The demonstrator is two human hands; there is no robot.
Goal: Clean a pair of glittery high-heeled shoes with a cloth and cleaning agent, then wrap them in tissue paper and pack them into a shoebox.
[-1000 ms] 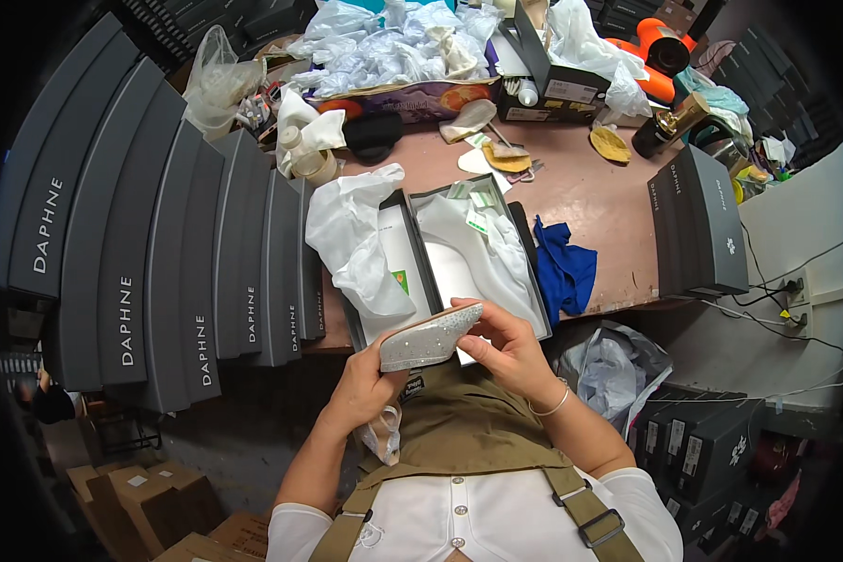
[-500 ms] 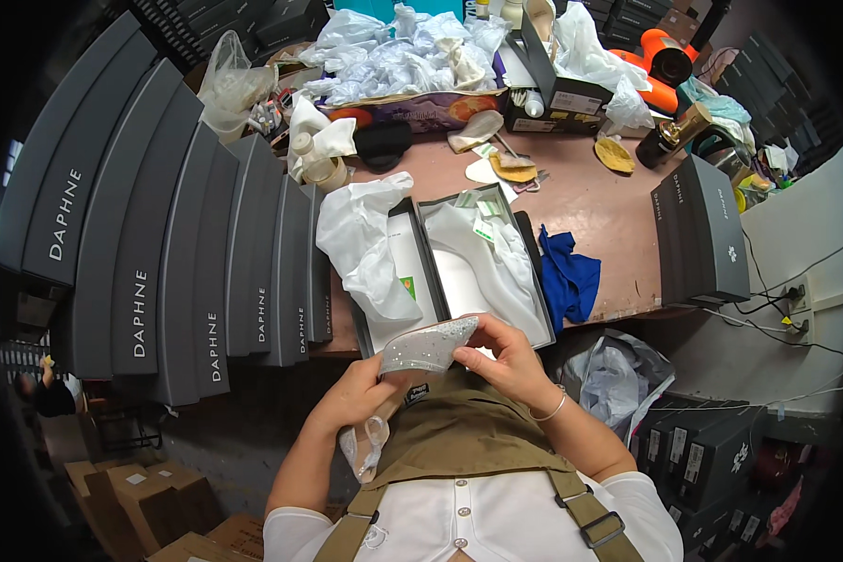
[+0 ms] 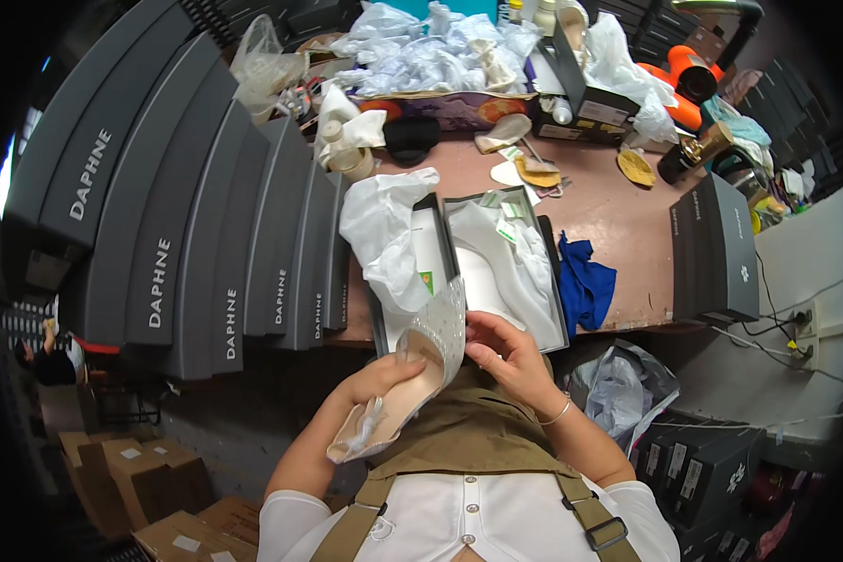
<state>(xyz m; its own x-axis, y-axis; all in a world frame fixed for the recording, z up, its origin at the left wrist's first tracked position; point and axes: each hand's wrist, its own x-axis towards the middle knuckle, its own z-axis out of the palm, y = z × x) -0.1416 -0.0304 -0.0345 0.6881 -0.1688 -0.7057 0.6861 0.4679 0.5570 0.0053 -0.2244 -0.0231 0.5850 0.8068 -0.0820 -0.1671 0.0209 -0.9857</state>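
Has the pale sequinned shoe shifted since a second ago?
Yes. The pale sequinned shoe has swung from lying crosswise to standing lengthwise below the open white-lined shoebox.

Beyond the fingers a blue cloth (image 3: 585, 286) lies on the counter (image 3: 628, 225); a row of grey boxes (image 3: 206, 244) stands far left; cardboard cartons (image 3: 155, 482) sit below.

A shoe stockroom or packing workshop. Long rows of grey shoe boxes (image 3: 206, 234) are stacked along the left edge of the brown worktop (image 3: 618, 225), an open shoe box (image 3: 496, 272) sits at its near edge, loose insoles (image 3: 534, 173) and crumpled wrapping (image 3: 440, 56) litter the far side, and cardboard cartons (image 3: 150, 487) stand on the floor.
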